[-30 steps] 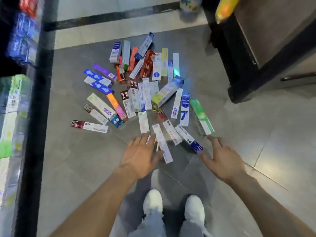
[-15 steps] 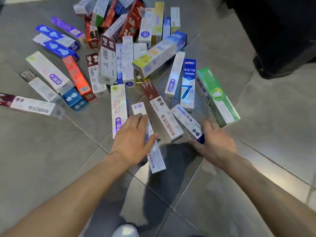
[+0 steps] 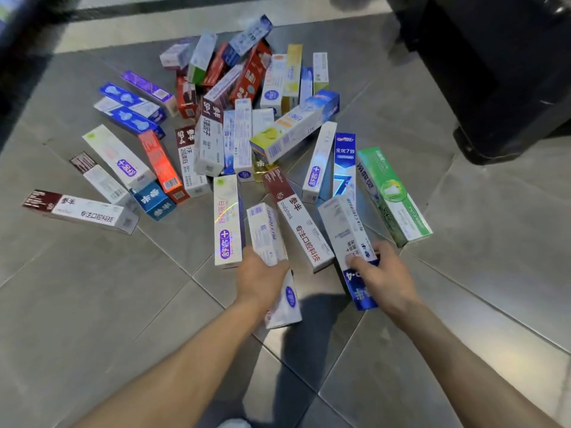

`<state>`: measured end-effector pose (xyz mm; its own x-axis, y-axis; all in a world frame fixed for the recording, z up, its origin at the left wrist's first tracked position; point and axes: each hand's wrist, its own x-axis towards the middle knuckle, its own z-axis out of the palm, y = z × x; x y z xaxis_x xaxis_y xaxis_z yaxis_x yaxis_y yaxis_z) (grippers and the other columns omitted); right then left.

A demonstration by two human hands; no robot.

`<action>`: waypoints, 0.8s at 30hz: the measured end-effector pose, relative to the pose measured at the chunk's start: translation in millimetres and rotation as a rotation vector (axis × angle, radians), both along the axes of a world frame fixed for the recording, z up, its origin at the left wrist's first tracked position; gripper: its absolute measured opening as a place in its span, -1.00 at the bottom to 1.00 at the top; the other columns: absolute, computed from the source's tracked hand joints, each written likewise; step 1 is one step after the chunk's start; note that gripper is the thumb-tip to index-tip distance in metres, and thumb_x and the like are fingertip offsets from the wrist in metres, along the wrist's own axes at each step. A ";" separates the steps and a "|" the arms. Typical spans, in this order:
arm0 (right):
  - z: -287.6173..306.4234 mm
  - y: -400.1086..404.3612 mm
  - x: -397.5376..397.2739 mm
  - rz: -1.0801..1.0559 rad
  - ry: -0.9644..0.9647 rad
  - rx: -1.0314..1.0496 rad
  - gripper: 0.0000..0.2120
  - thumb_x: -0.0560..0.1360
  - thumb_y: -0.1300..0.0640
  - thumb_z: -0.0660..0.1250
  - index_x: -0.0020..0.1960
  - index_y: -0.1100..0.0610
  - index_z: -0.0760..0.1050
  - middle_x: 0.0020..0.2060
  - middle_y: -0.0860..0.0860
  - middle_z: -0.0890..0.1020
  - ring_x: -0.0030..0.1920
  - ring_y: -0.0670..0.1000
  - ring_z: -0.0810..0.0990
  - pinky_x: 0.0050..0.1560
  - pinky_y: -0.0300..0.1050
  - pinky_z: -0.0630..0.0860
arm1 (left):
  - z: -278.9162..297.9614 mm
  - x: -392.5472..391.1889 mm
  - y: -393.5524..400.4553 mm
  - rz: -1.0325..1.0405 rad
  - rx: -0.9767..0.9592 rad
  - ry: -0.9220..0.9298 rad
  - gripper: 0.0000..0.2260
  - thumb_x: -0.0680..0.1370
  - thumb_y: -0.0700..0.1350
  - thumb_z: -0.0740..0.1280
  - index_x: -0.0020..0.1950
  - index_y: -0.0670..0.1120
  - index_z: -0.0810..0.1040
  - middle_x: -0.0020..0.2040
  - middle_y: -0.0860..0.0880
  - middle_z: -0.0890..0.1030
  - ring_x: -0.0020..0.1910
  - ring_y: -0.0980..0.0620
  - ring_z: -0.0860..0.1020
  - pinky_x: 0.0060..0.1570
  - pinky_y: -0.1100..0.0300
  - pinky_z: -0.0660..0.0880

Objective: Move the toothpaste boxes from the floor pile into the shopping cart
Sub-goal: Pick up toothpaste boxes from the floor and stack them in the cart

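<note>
Left hand (image 3: 261, 281) and right hand (image 3: 381, 278) apparently each grip a box.

The floor (image 3: 92, 304) was grey tile with thin pale seams. The left hand (image 3: 262, 279) gripped a white box (image 3: 265, 233) with a purple oval, and the right hand (image 3: 383, 279) held a white box with a blue end (image 3: 343, 230). Nearby lay a green-and-white box (image 3: 392, 193), an orange box (image 3: 160, 163) and a maroon-ended white box (image 3: 80, 210).

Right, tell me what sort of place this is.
Probably a shop aisle: dozens of boxed toothpastes lie on a grey tiled floor, and a dark fixture base stands at upper right. No cart is in view.
</note>
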<state>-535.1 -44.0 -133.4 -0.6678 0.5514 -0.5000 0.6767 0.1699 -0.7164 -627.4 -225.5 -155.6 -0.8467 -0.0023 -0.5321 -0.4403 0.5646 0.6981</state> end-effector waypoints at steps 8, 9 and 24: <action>57.2 -14.5 -4.9 -0.329 0.189 -0.460 -0.88 0.52 0.16 0.40 -0.06 0.10 0.45 -0.30 0.01 0.67 -0.45 -0.09 0.62 -0.27 -0.15 0.48 | 72.3 5.4 -34.2 0.223 0.523 -0.245 -0.69 0.57 -0.31 0.31 0.30 -0.12 0.47 0.12 -0.19 0.68 -0.16 -0.13 0.69 -0.34 0.08 0.62; 70.6 -17.0 -3.9 -0.329 0.208 -0.484 -0.88 0.52 0.17 0.40 -0.06 0.11 0.44 -0.32 0.00 0.67 -0.44 -0.09 0.62 -0.28 -0.15 0.48 | 89.7 7.1 -34.6 0.236 0.572 -0.273 -0.69 0.58 -0.30 0.30 0.31 -0.13 0.47 0.11 -0.19 0.69 -0.16 -0.12 0.69 -0.34 0.08 0.62; 511.5 -19.0 35.1 -0.376 0.326 -0.519 -0.66 0.48 -0.02 0.47 0.17 0.05 0.47 -0.05 0.09 0.73 -0.12 0.17 0.74 -0.08 0.14 0.66 | 533.1 39.1 29.7 -0.038 0.737 -0.178 -0.53 0.43 -0.11 0.52 0.31 -0.03 0.52 0.13 -0.11 0.70 0.04 -0.19 0.69 0.04 -0.16 0.62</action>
